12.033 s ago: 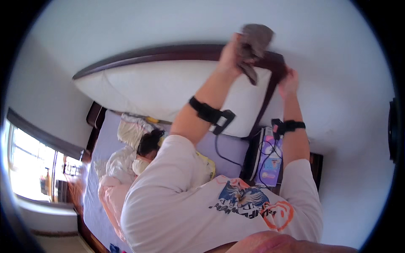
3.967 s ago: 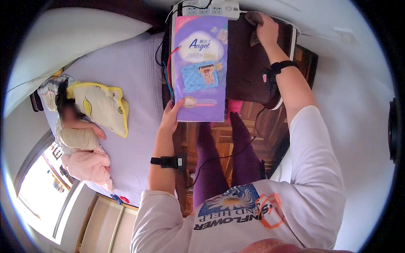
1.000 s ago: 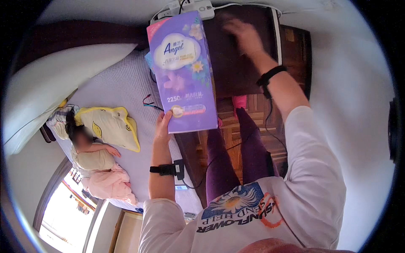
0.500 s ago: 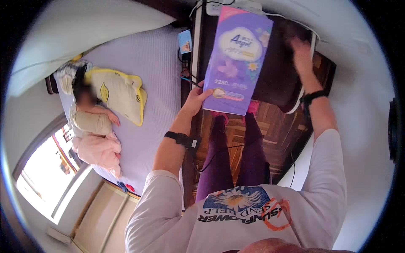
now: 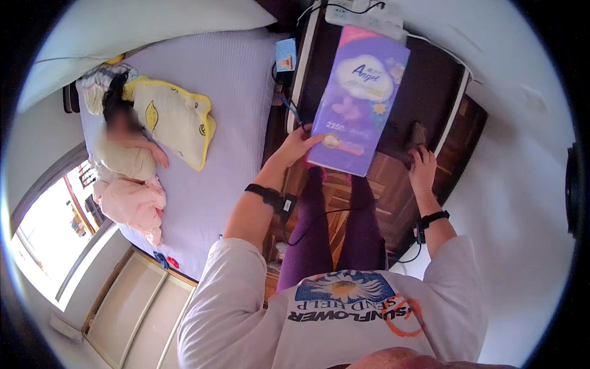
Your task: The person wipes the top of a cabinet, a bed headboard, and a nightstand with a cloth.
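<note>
A tall purple tissue pack [image 5: 353, 101] with a pink far end and a white cloud-shaped label is held at its near left corner by my left hand [image 5: 301, 142], thumb on the front face. It leans over the dark brown cabinet top [image 5: 393, 101]. To the right of the pack, at the cabinet's near right edge, my right hand [image 5: 423, 167] has its fingers closed on a small brownish cloth [image 5: 418, 132]. The cloth touches the dark surface. Its lower part is hidden by my fingers.
A white power strip [image 5: 364, 19] with cables lies at the cabinet's far edge. A small blue box [image 5: 286, 55] sits between bed and cabinet. On the left, a person [image 5: 129, 150] lies on the lilac bed [image 5: 215, 74] beside a yellow-edged pillow [image 5: 175, 120]. Patterned wooden flooring [image 5: 338, 200] is below.
My right hand has come nearer from the far right of the cabinet, and the brown cloth now shows. The tissue pack and my left hand appear slightly lower and further right in the picture.
</note>
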Available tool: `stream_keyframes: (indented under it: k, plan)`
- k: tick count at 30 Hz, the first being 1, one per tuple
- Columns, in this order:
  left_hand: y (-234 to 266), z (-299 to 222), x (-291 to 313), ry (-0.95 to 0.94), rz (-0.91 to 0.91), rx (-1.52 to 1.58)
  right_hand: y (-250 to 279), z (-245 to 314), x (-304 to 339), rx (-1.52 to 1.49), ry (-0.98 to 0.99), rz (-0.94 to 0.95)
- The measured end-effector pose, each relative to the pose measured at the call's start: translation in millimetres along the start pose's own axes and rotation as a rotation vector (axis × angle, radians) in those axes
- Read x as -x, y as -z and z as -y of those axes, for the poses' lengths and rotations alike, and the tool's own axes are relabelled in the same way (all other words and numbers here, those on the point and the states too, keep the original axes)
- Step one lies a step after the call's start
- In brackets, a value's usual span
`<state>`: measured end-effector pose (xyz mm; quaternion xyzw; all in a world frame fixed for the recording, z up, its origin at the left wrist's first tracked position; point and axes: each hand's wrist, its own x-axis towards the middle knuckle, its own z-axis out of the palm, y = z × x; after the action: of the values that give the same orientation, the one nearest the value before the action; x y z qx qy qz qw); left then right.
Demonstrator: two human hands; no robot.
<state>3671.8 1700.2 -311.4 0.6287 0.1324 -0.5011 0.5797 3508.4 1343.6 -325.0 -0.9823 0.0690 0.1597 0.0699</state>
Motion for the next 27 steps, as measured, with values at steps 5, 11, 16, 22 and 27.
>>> stream_keyframes:
  k: [5,11,16,22,27]
  plan:
    - [0.6,13.8,9.1,0.031,-0.102,0.138,7.0,-2.6,3.6,-0.005,0.048,-0.016]
    - [9.1,6.8,9.8,-0.056,-0.169,0.253,10.6,-26.9,-30.4,-0.022,0.096,-0.214]
    - [-0.4,11.4,-7.6,-0.040,-0.198,0.128,45.1,-60.0,-135.1,0.061,-0.004,-0.397]
    - [-7.1,-2.6,10.1,-0.249,-0.387,0.021,-11.6,-34.4,-32.9,-0.100,0.078,-0.260]
    - [-13.1,-55.3,41.0,-0.477,-0.782,-0.338,-8.1,-5.8,42.4,-0.242,0.273,0.135]
